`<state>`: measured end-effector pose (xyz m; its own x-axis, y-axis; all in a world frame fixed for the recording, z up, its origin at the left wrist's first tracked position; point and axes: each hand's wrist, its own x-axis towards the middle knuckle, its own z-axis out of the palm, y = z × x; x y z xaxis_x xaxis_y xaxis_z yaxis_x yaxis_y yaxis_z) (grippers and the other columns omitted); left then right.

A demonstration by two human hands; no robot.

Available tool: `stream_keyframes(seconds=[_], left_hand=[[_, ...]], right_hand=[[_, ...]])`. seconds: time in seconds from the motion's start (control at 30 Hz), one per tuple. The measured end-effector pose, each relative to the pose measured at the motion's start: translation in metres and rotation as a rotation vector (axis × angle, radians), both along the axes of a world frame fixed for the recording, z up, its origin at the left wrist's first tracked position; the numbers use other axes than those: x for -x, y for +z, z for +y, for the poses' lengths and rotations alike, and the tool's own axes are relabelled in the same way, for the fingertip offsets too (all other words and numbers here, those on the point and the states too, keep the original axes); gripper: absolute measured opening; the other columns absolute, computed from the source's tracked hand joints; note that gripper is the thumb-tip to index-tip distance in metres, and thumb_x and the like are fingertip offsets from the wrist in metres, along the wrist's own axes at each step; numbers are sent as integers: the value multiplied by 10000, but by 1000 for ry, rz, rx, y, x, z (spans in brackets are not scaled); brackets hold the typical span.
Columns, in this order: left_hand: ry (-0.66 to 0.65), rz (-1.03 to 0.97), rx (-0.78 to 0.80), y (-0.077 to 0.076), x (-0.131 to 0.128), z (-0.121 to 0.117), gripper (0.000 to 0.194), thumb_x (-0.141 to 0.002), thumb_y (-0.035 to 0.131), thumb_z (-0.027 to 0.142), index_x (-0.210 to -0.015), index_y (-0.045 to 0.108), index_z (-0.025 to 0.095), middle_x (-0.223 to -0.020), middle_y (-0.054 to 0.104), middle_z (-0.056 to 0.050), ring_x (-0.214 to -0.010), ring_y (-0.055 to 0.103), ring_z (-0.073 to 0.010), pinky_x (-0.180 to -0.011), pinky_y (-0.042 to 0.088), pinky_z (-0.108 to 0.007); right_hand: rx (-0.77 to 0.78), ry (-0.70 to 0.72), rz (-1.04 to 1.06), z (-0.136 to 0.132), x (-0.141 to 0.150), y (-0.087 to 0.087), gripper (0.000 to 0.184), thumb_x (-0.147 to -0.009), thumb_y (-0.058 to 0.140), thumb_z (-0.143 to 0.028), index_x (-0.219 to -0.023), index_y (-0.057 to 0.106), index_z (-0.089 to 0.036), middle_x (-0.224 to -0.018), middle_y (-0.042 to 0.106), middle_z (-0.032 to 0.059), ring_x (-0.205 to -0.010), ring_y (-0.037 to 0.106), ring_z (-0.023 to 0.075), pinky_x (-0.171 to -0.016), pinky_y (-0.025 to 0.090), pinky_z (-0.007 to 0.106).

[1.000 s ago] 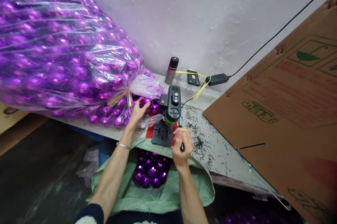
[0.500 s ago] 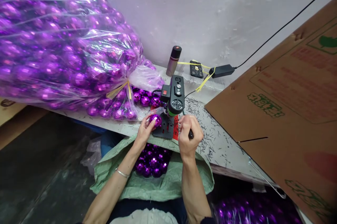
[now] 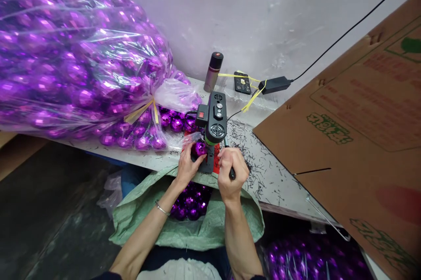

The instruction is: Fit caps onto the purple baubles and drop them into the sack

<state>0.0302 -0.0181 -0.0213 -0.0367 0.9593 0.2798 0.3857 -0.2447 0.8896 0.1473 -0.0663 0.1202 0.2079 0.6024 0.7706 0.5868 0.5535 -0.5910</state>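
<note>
My left hand (image 3: 187, 167) grips a shiny purple faceted ball bauble (image 3: 200, 148) between thumb and fingers. It holds the bauble under the head of a small black bench machine (image 3: 216, 115) with round vents, a red switch and a green ring, like a mini drill press. The contact between bauble and machine is hidden. My right hand (image 3: 239, 170) is wrapped round the black grip of the machine's lever (image 3: 232, 175), at the right side. Below both hands, an open green woven sack (image 3: 138, 221) lies across the lap with several purple baubles (image 3: 190, 203) in it.
A big clear bag of purple baubles (image 3: 75, 69), tied with yellow ribbon, fills the left. Behind the machine are a flask (image 3: 213, 72), a phone (image 3: 242, 83) and a power adapter (image 3: 275, 84). Dark slivers litter the table (image 3: 272, 179). A cardboard box (image 3: 355, 140) stands right.
My left hand has carried the bauble right, in under the machine head. My right hand stays closed on the lever, its grip now a little lower. The view has shifted slightly.
</note>
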Motion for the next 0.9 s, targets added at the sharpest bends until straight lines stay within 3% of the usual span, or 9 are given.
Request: stream_keyframes(seconds=[0.23,0.43,0.73,0.9], left_hand=[[-120,147,-241,-15,2,-2,551,-930,690,425,-1409,524,209,-1381,636,-160,-1329,588,-314,-1137,463,-504],[-187,102,-199,-11,2,5,556,-918,711,426,-1401,530,218,-1363,648,-148,-1305,605,-303,-1112,481,-501],[-171,75,-162,-11,1,4,543,-902,729,441,-1370,560,225,-1359,653,-142,-1300,610,-304,-1097,496,-494],[-164,81,-127,-11,0,4,557,-884,749,457,-1363,571,234,-1356,656,-136,-1307,605,-314,-1105,489,-517]], right_hand=[[5,2,-15,-2,-1,-6,273,-977,454,-87,-749,532,-216,-733,580,-6,-702,574,131,-652,446,292],[-17,-30,-38,-4,-2,-16,262,-978,448,-95,-766,538,-218,-729,586,2,-700,585,142,-637,452,301],[-138,-59,-38,3,0,-67,289,-1020,391,-199,-764,523,-227,-755,589,6,-662,589,137,-585,476,292],[-160,-62,1,6,2,-74,288,-1020,389,-217,-773,535,-230,-746,570,6,-651,571,149,-601,483,325]])
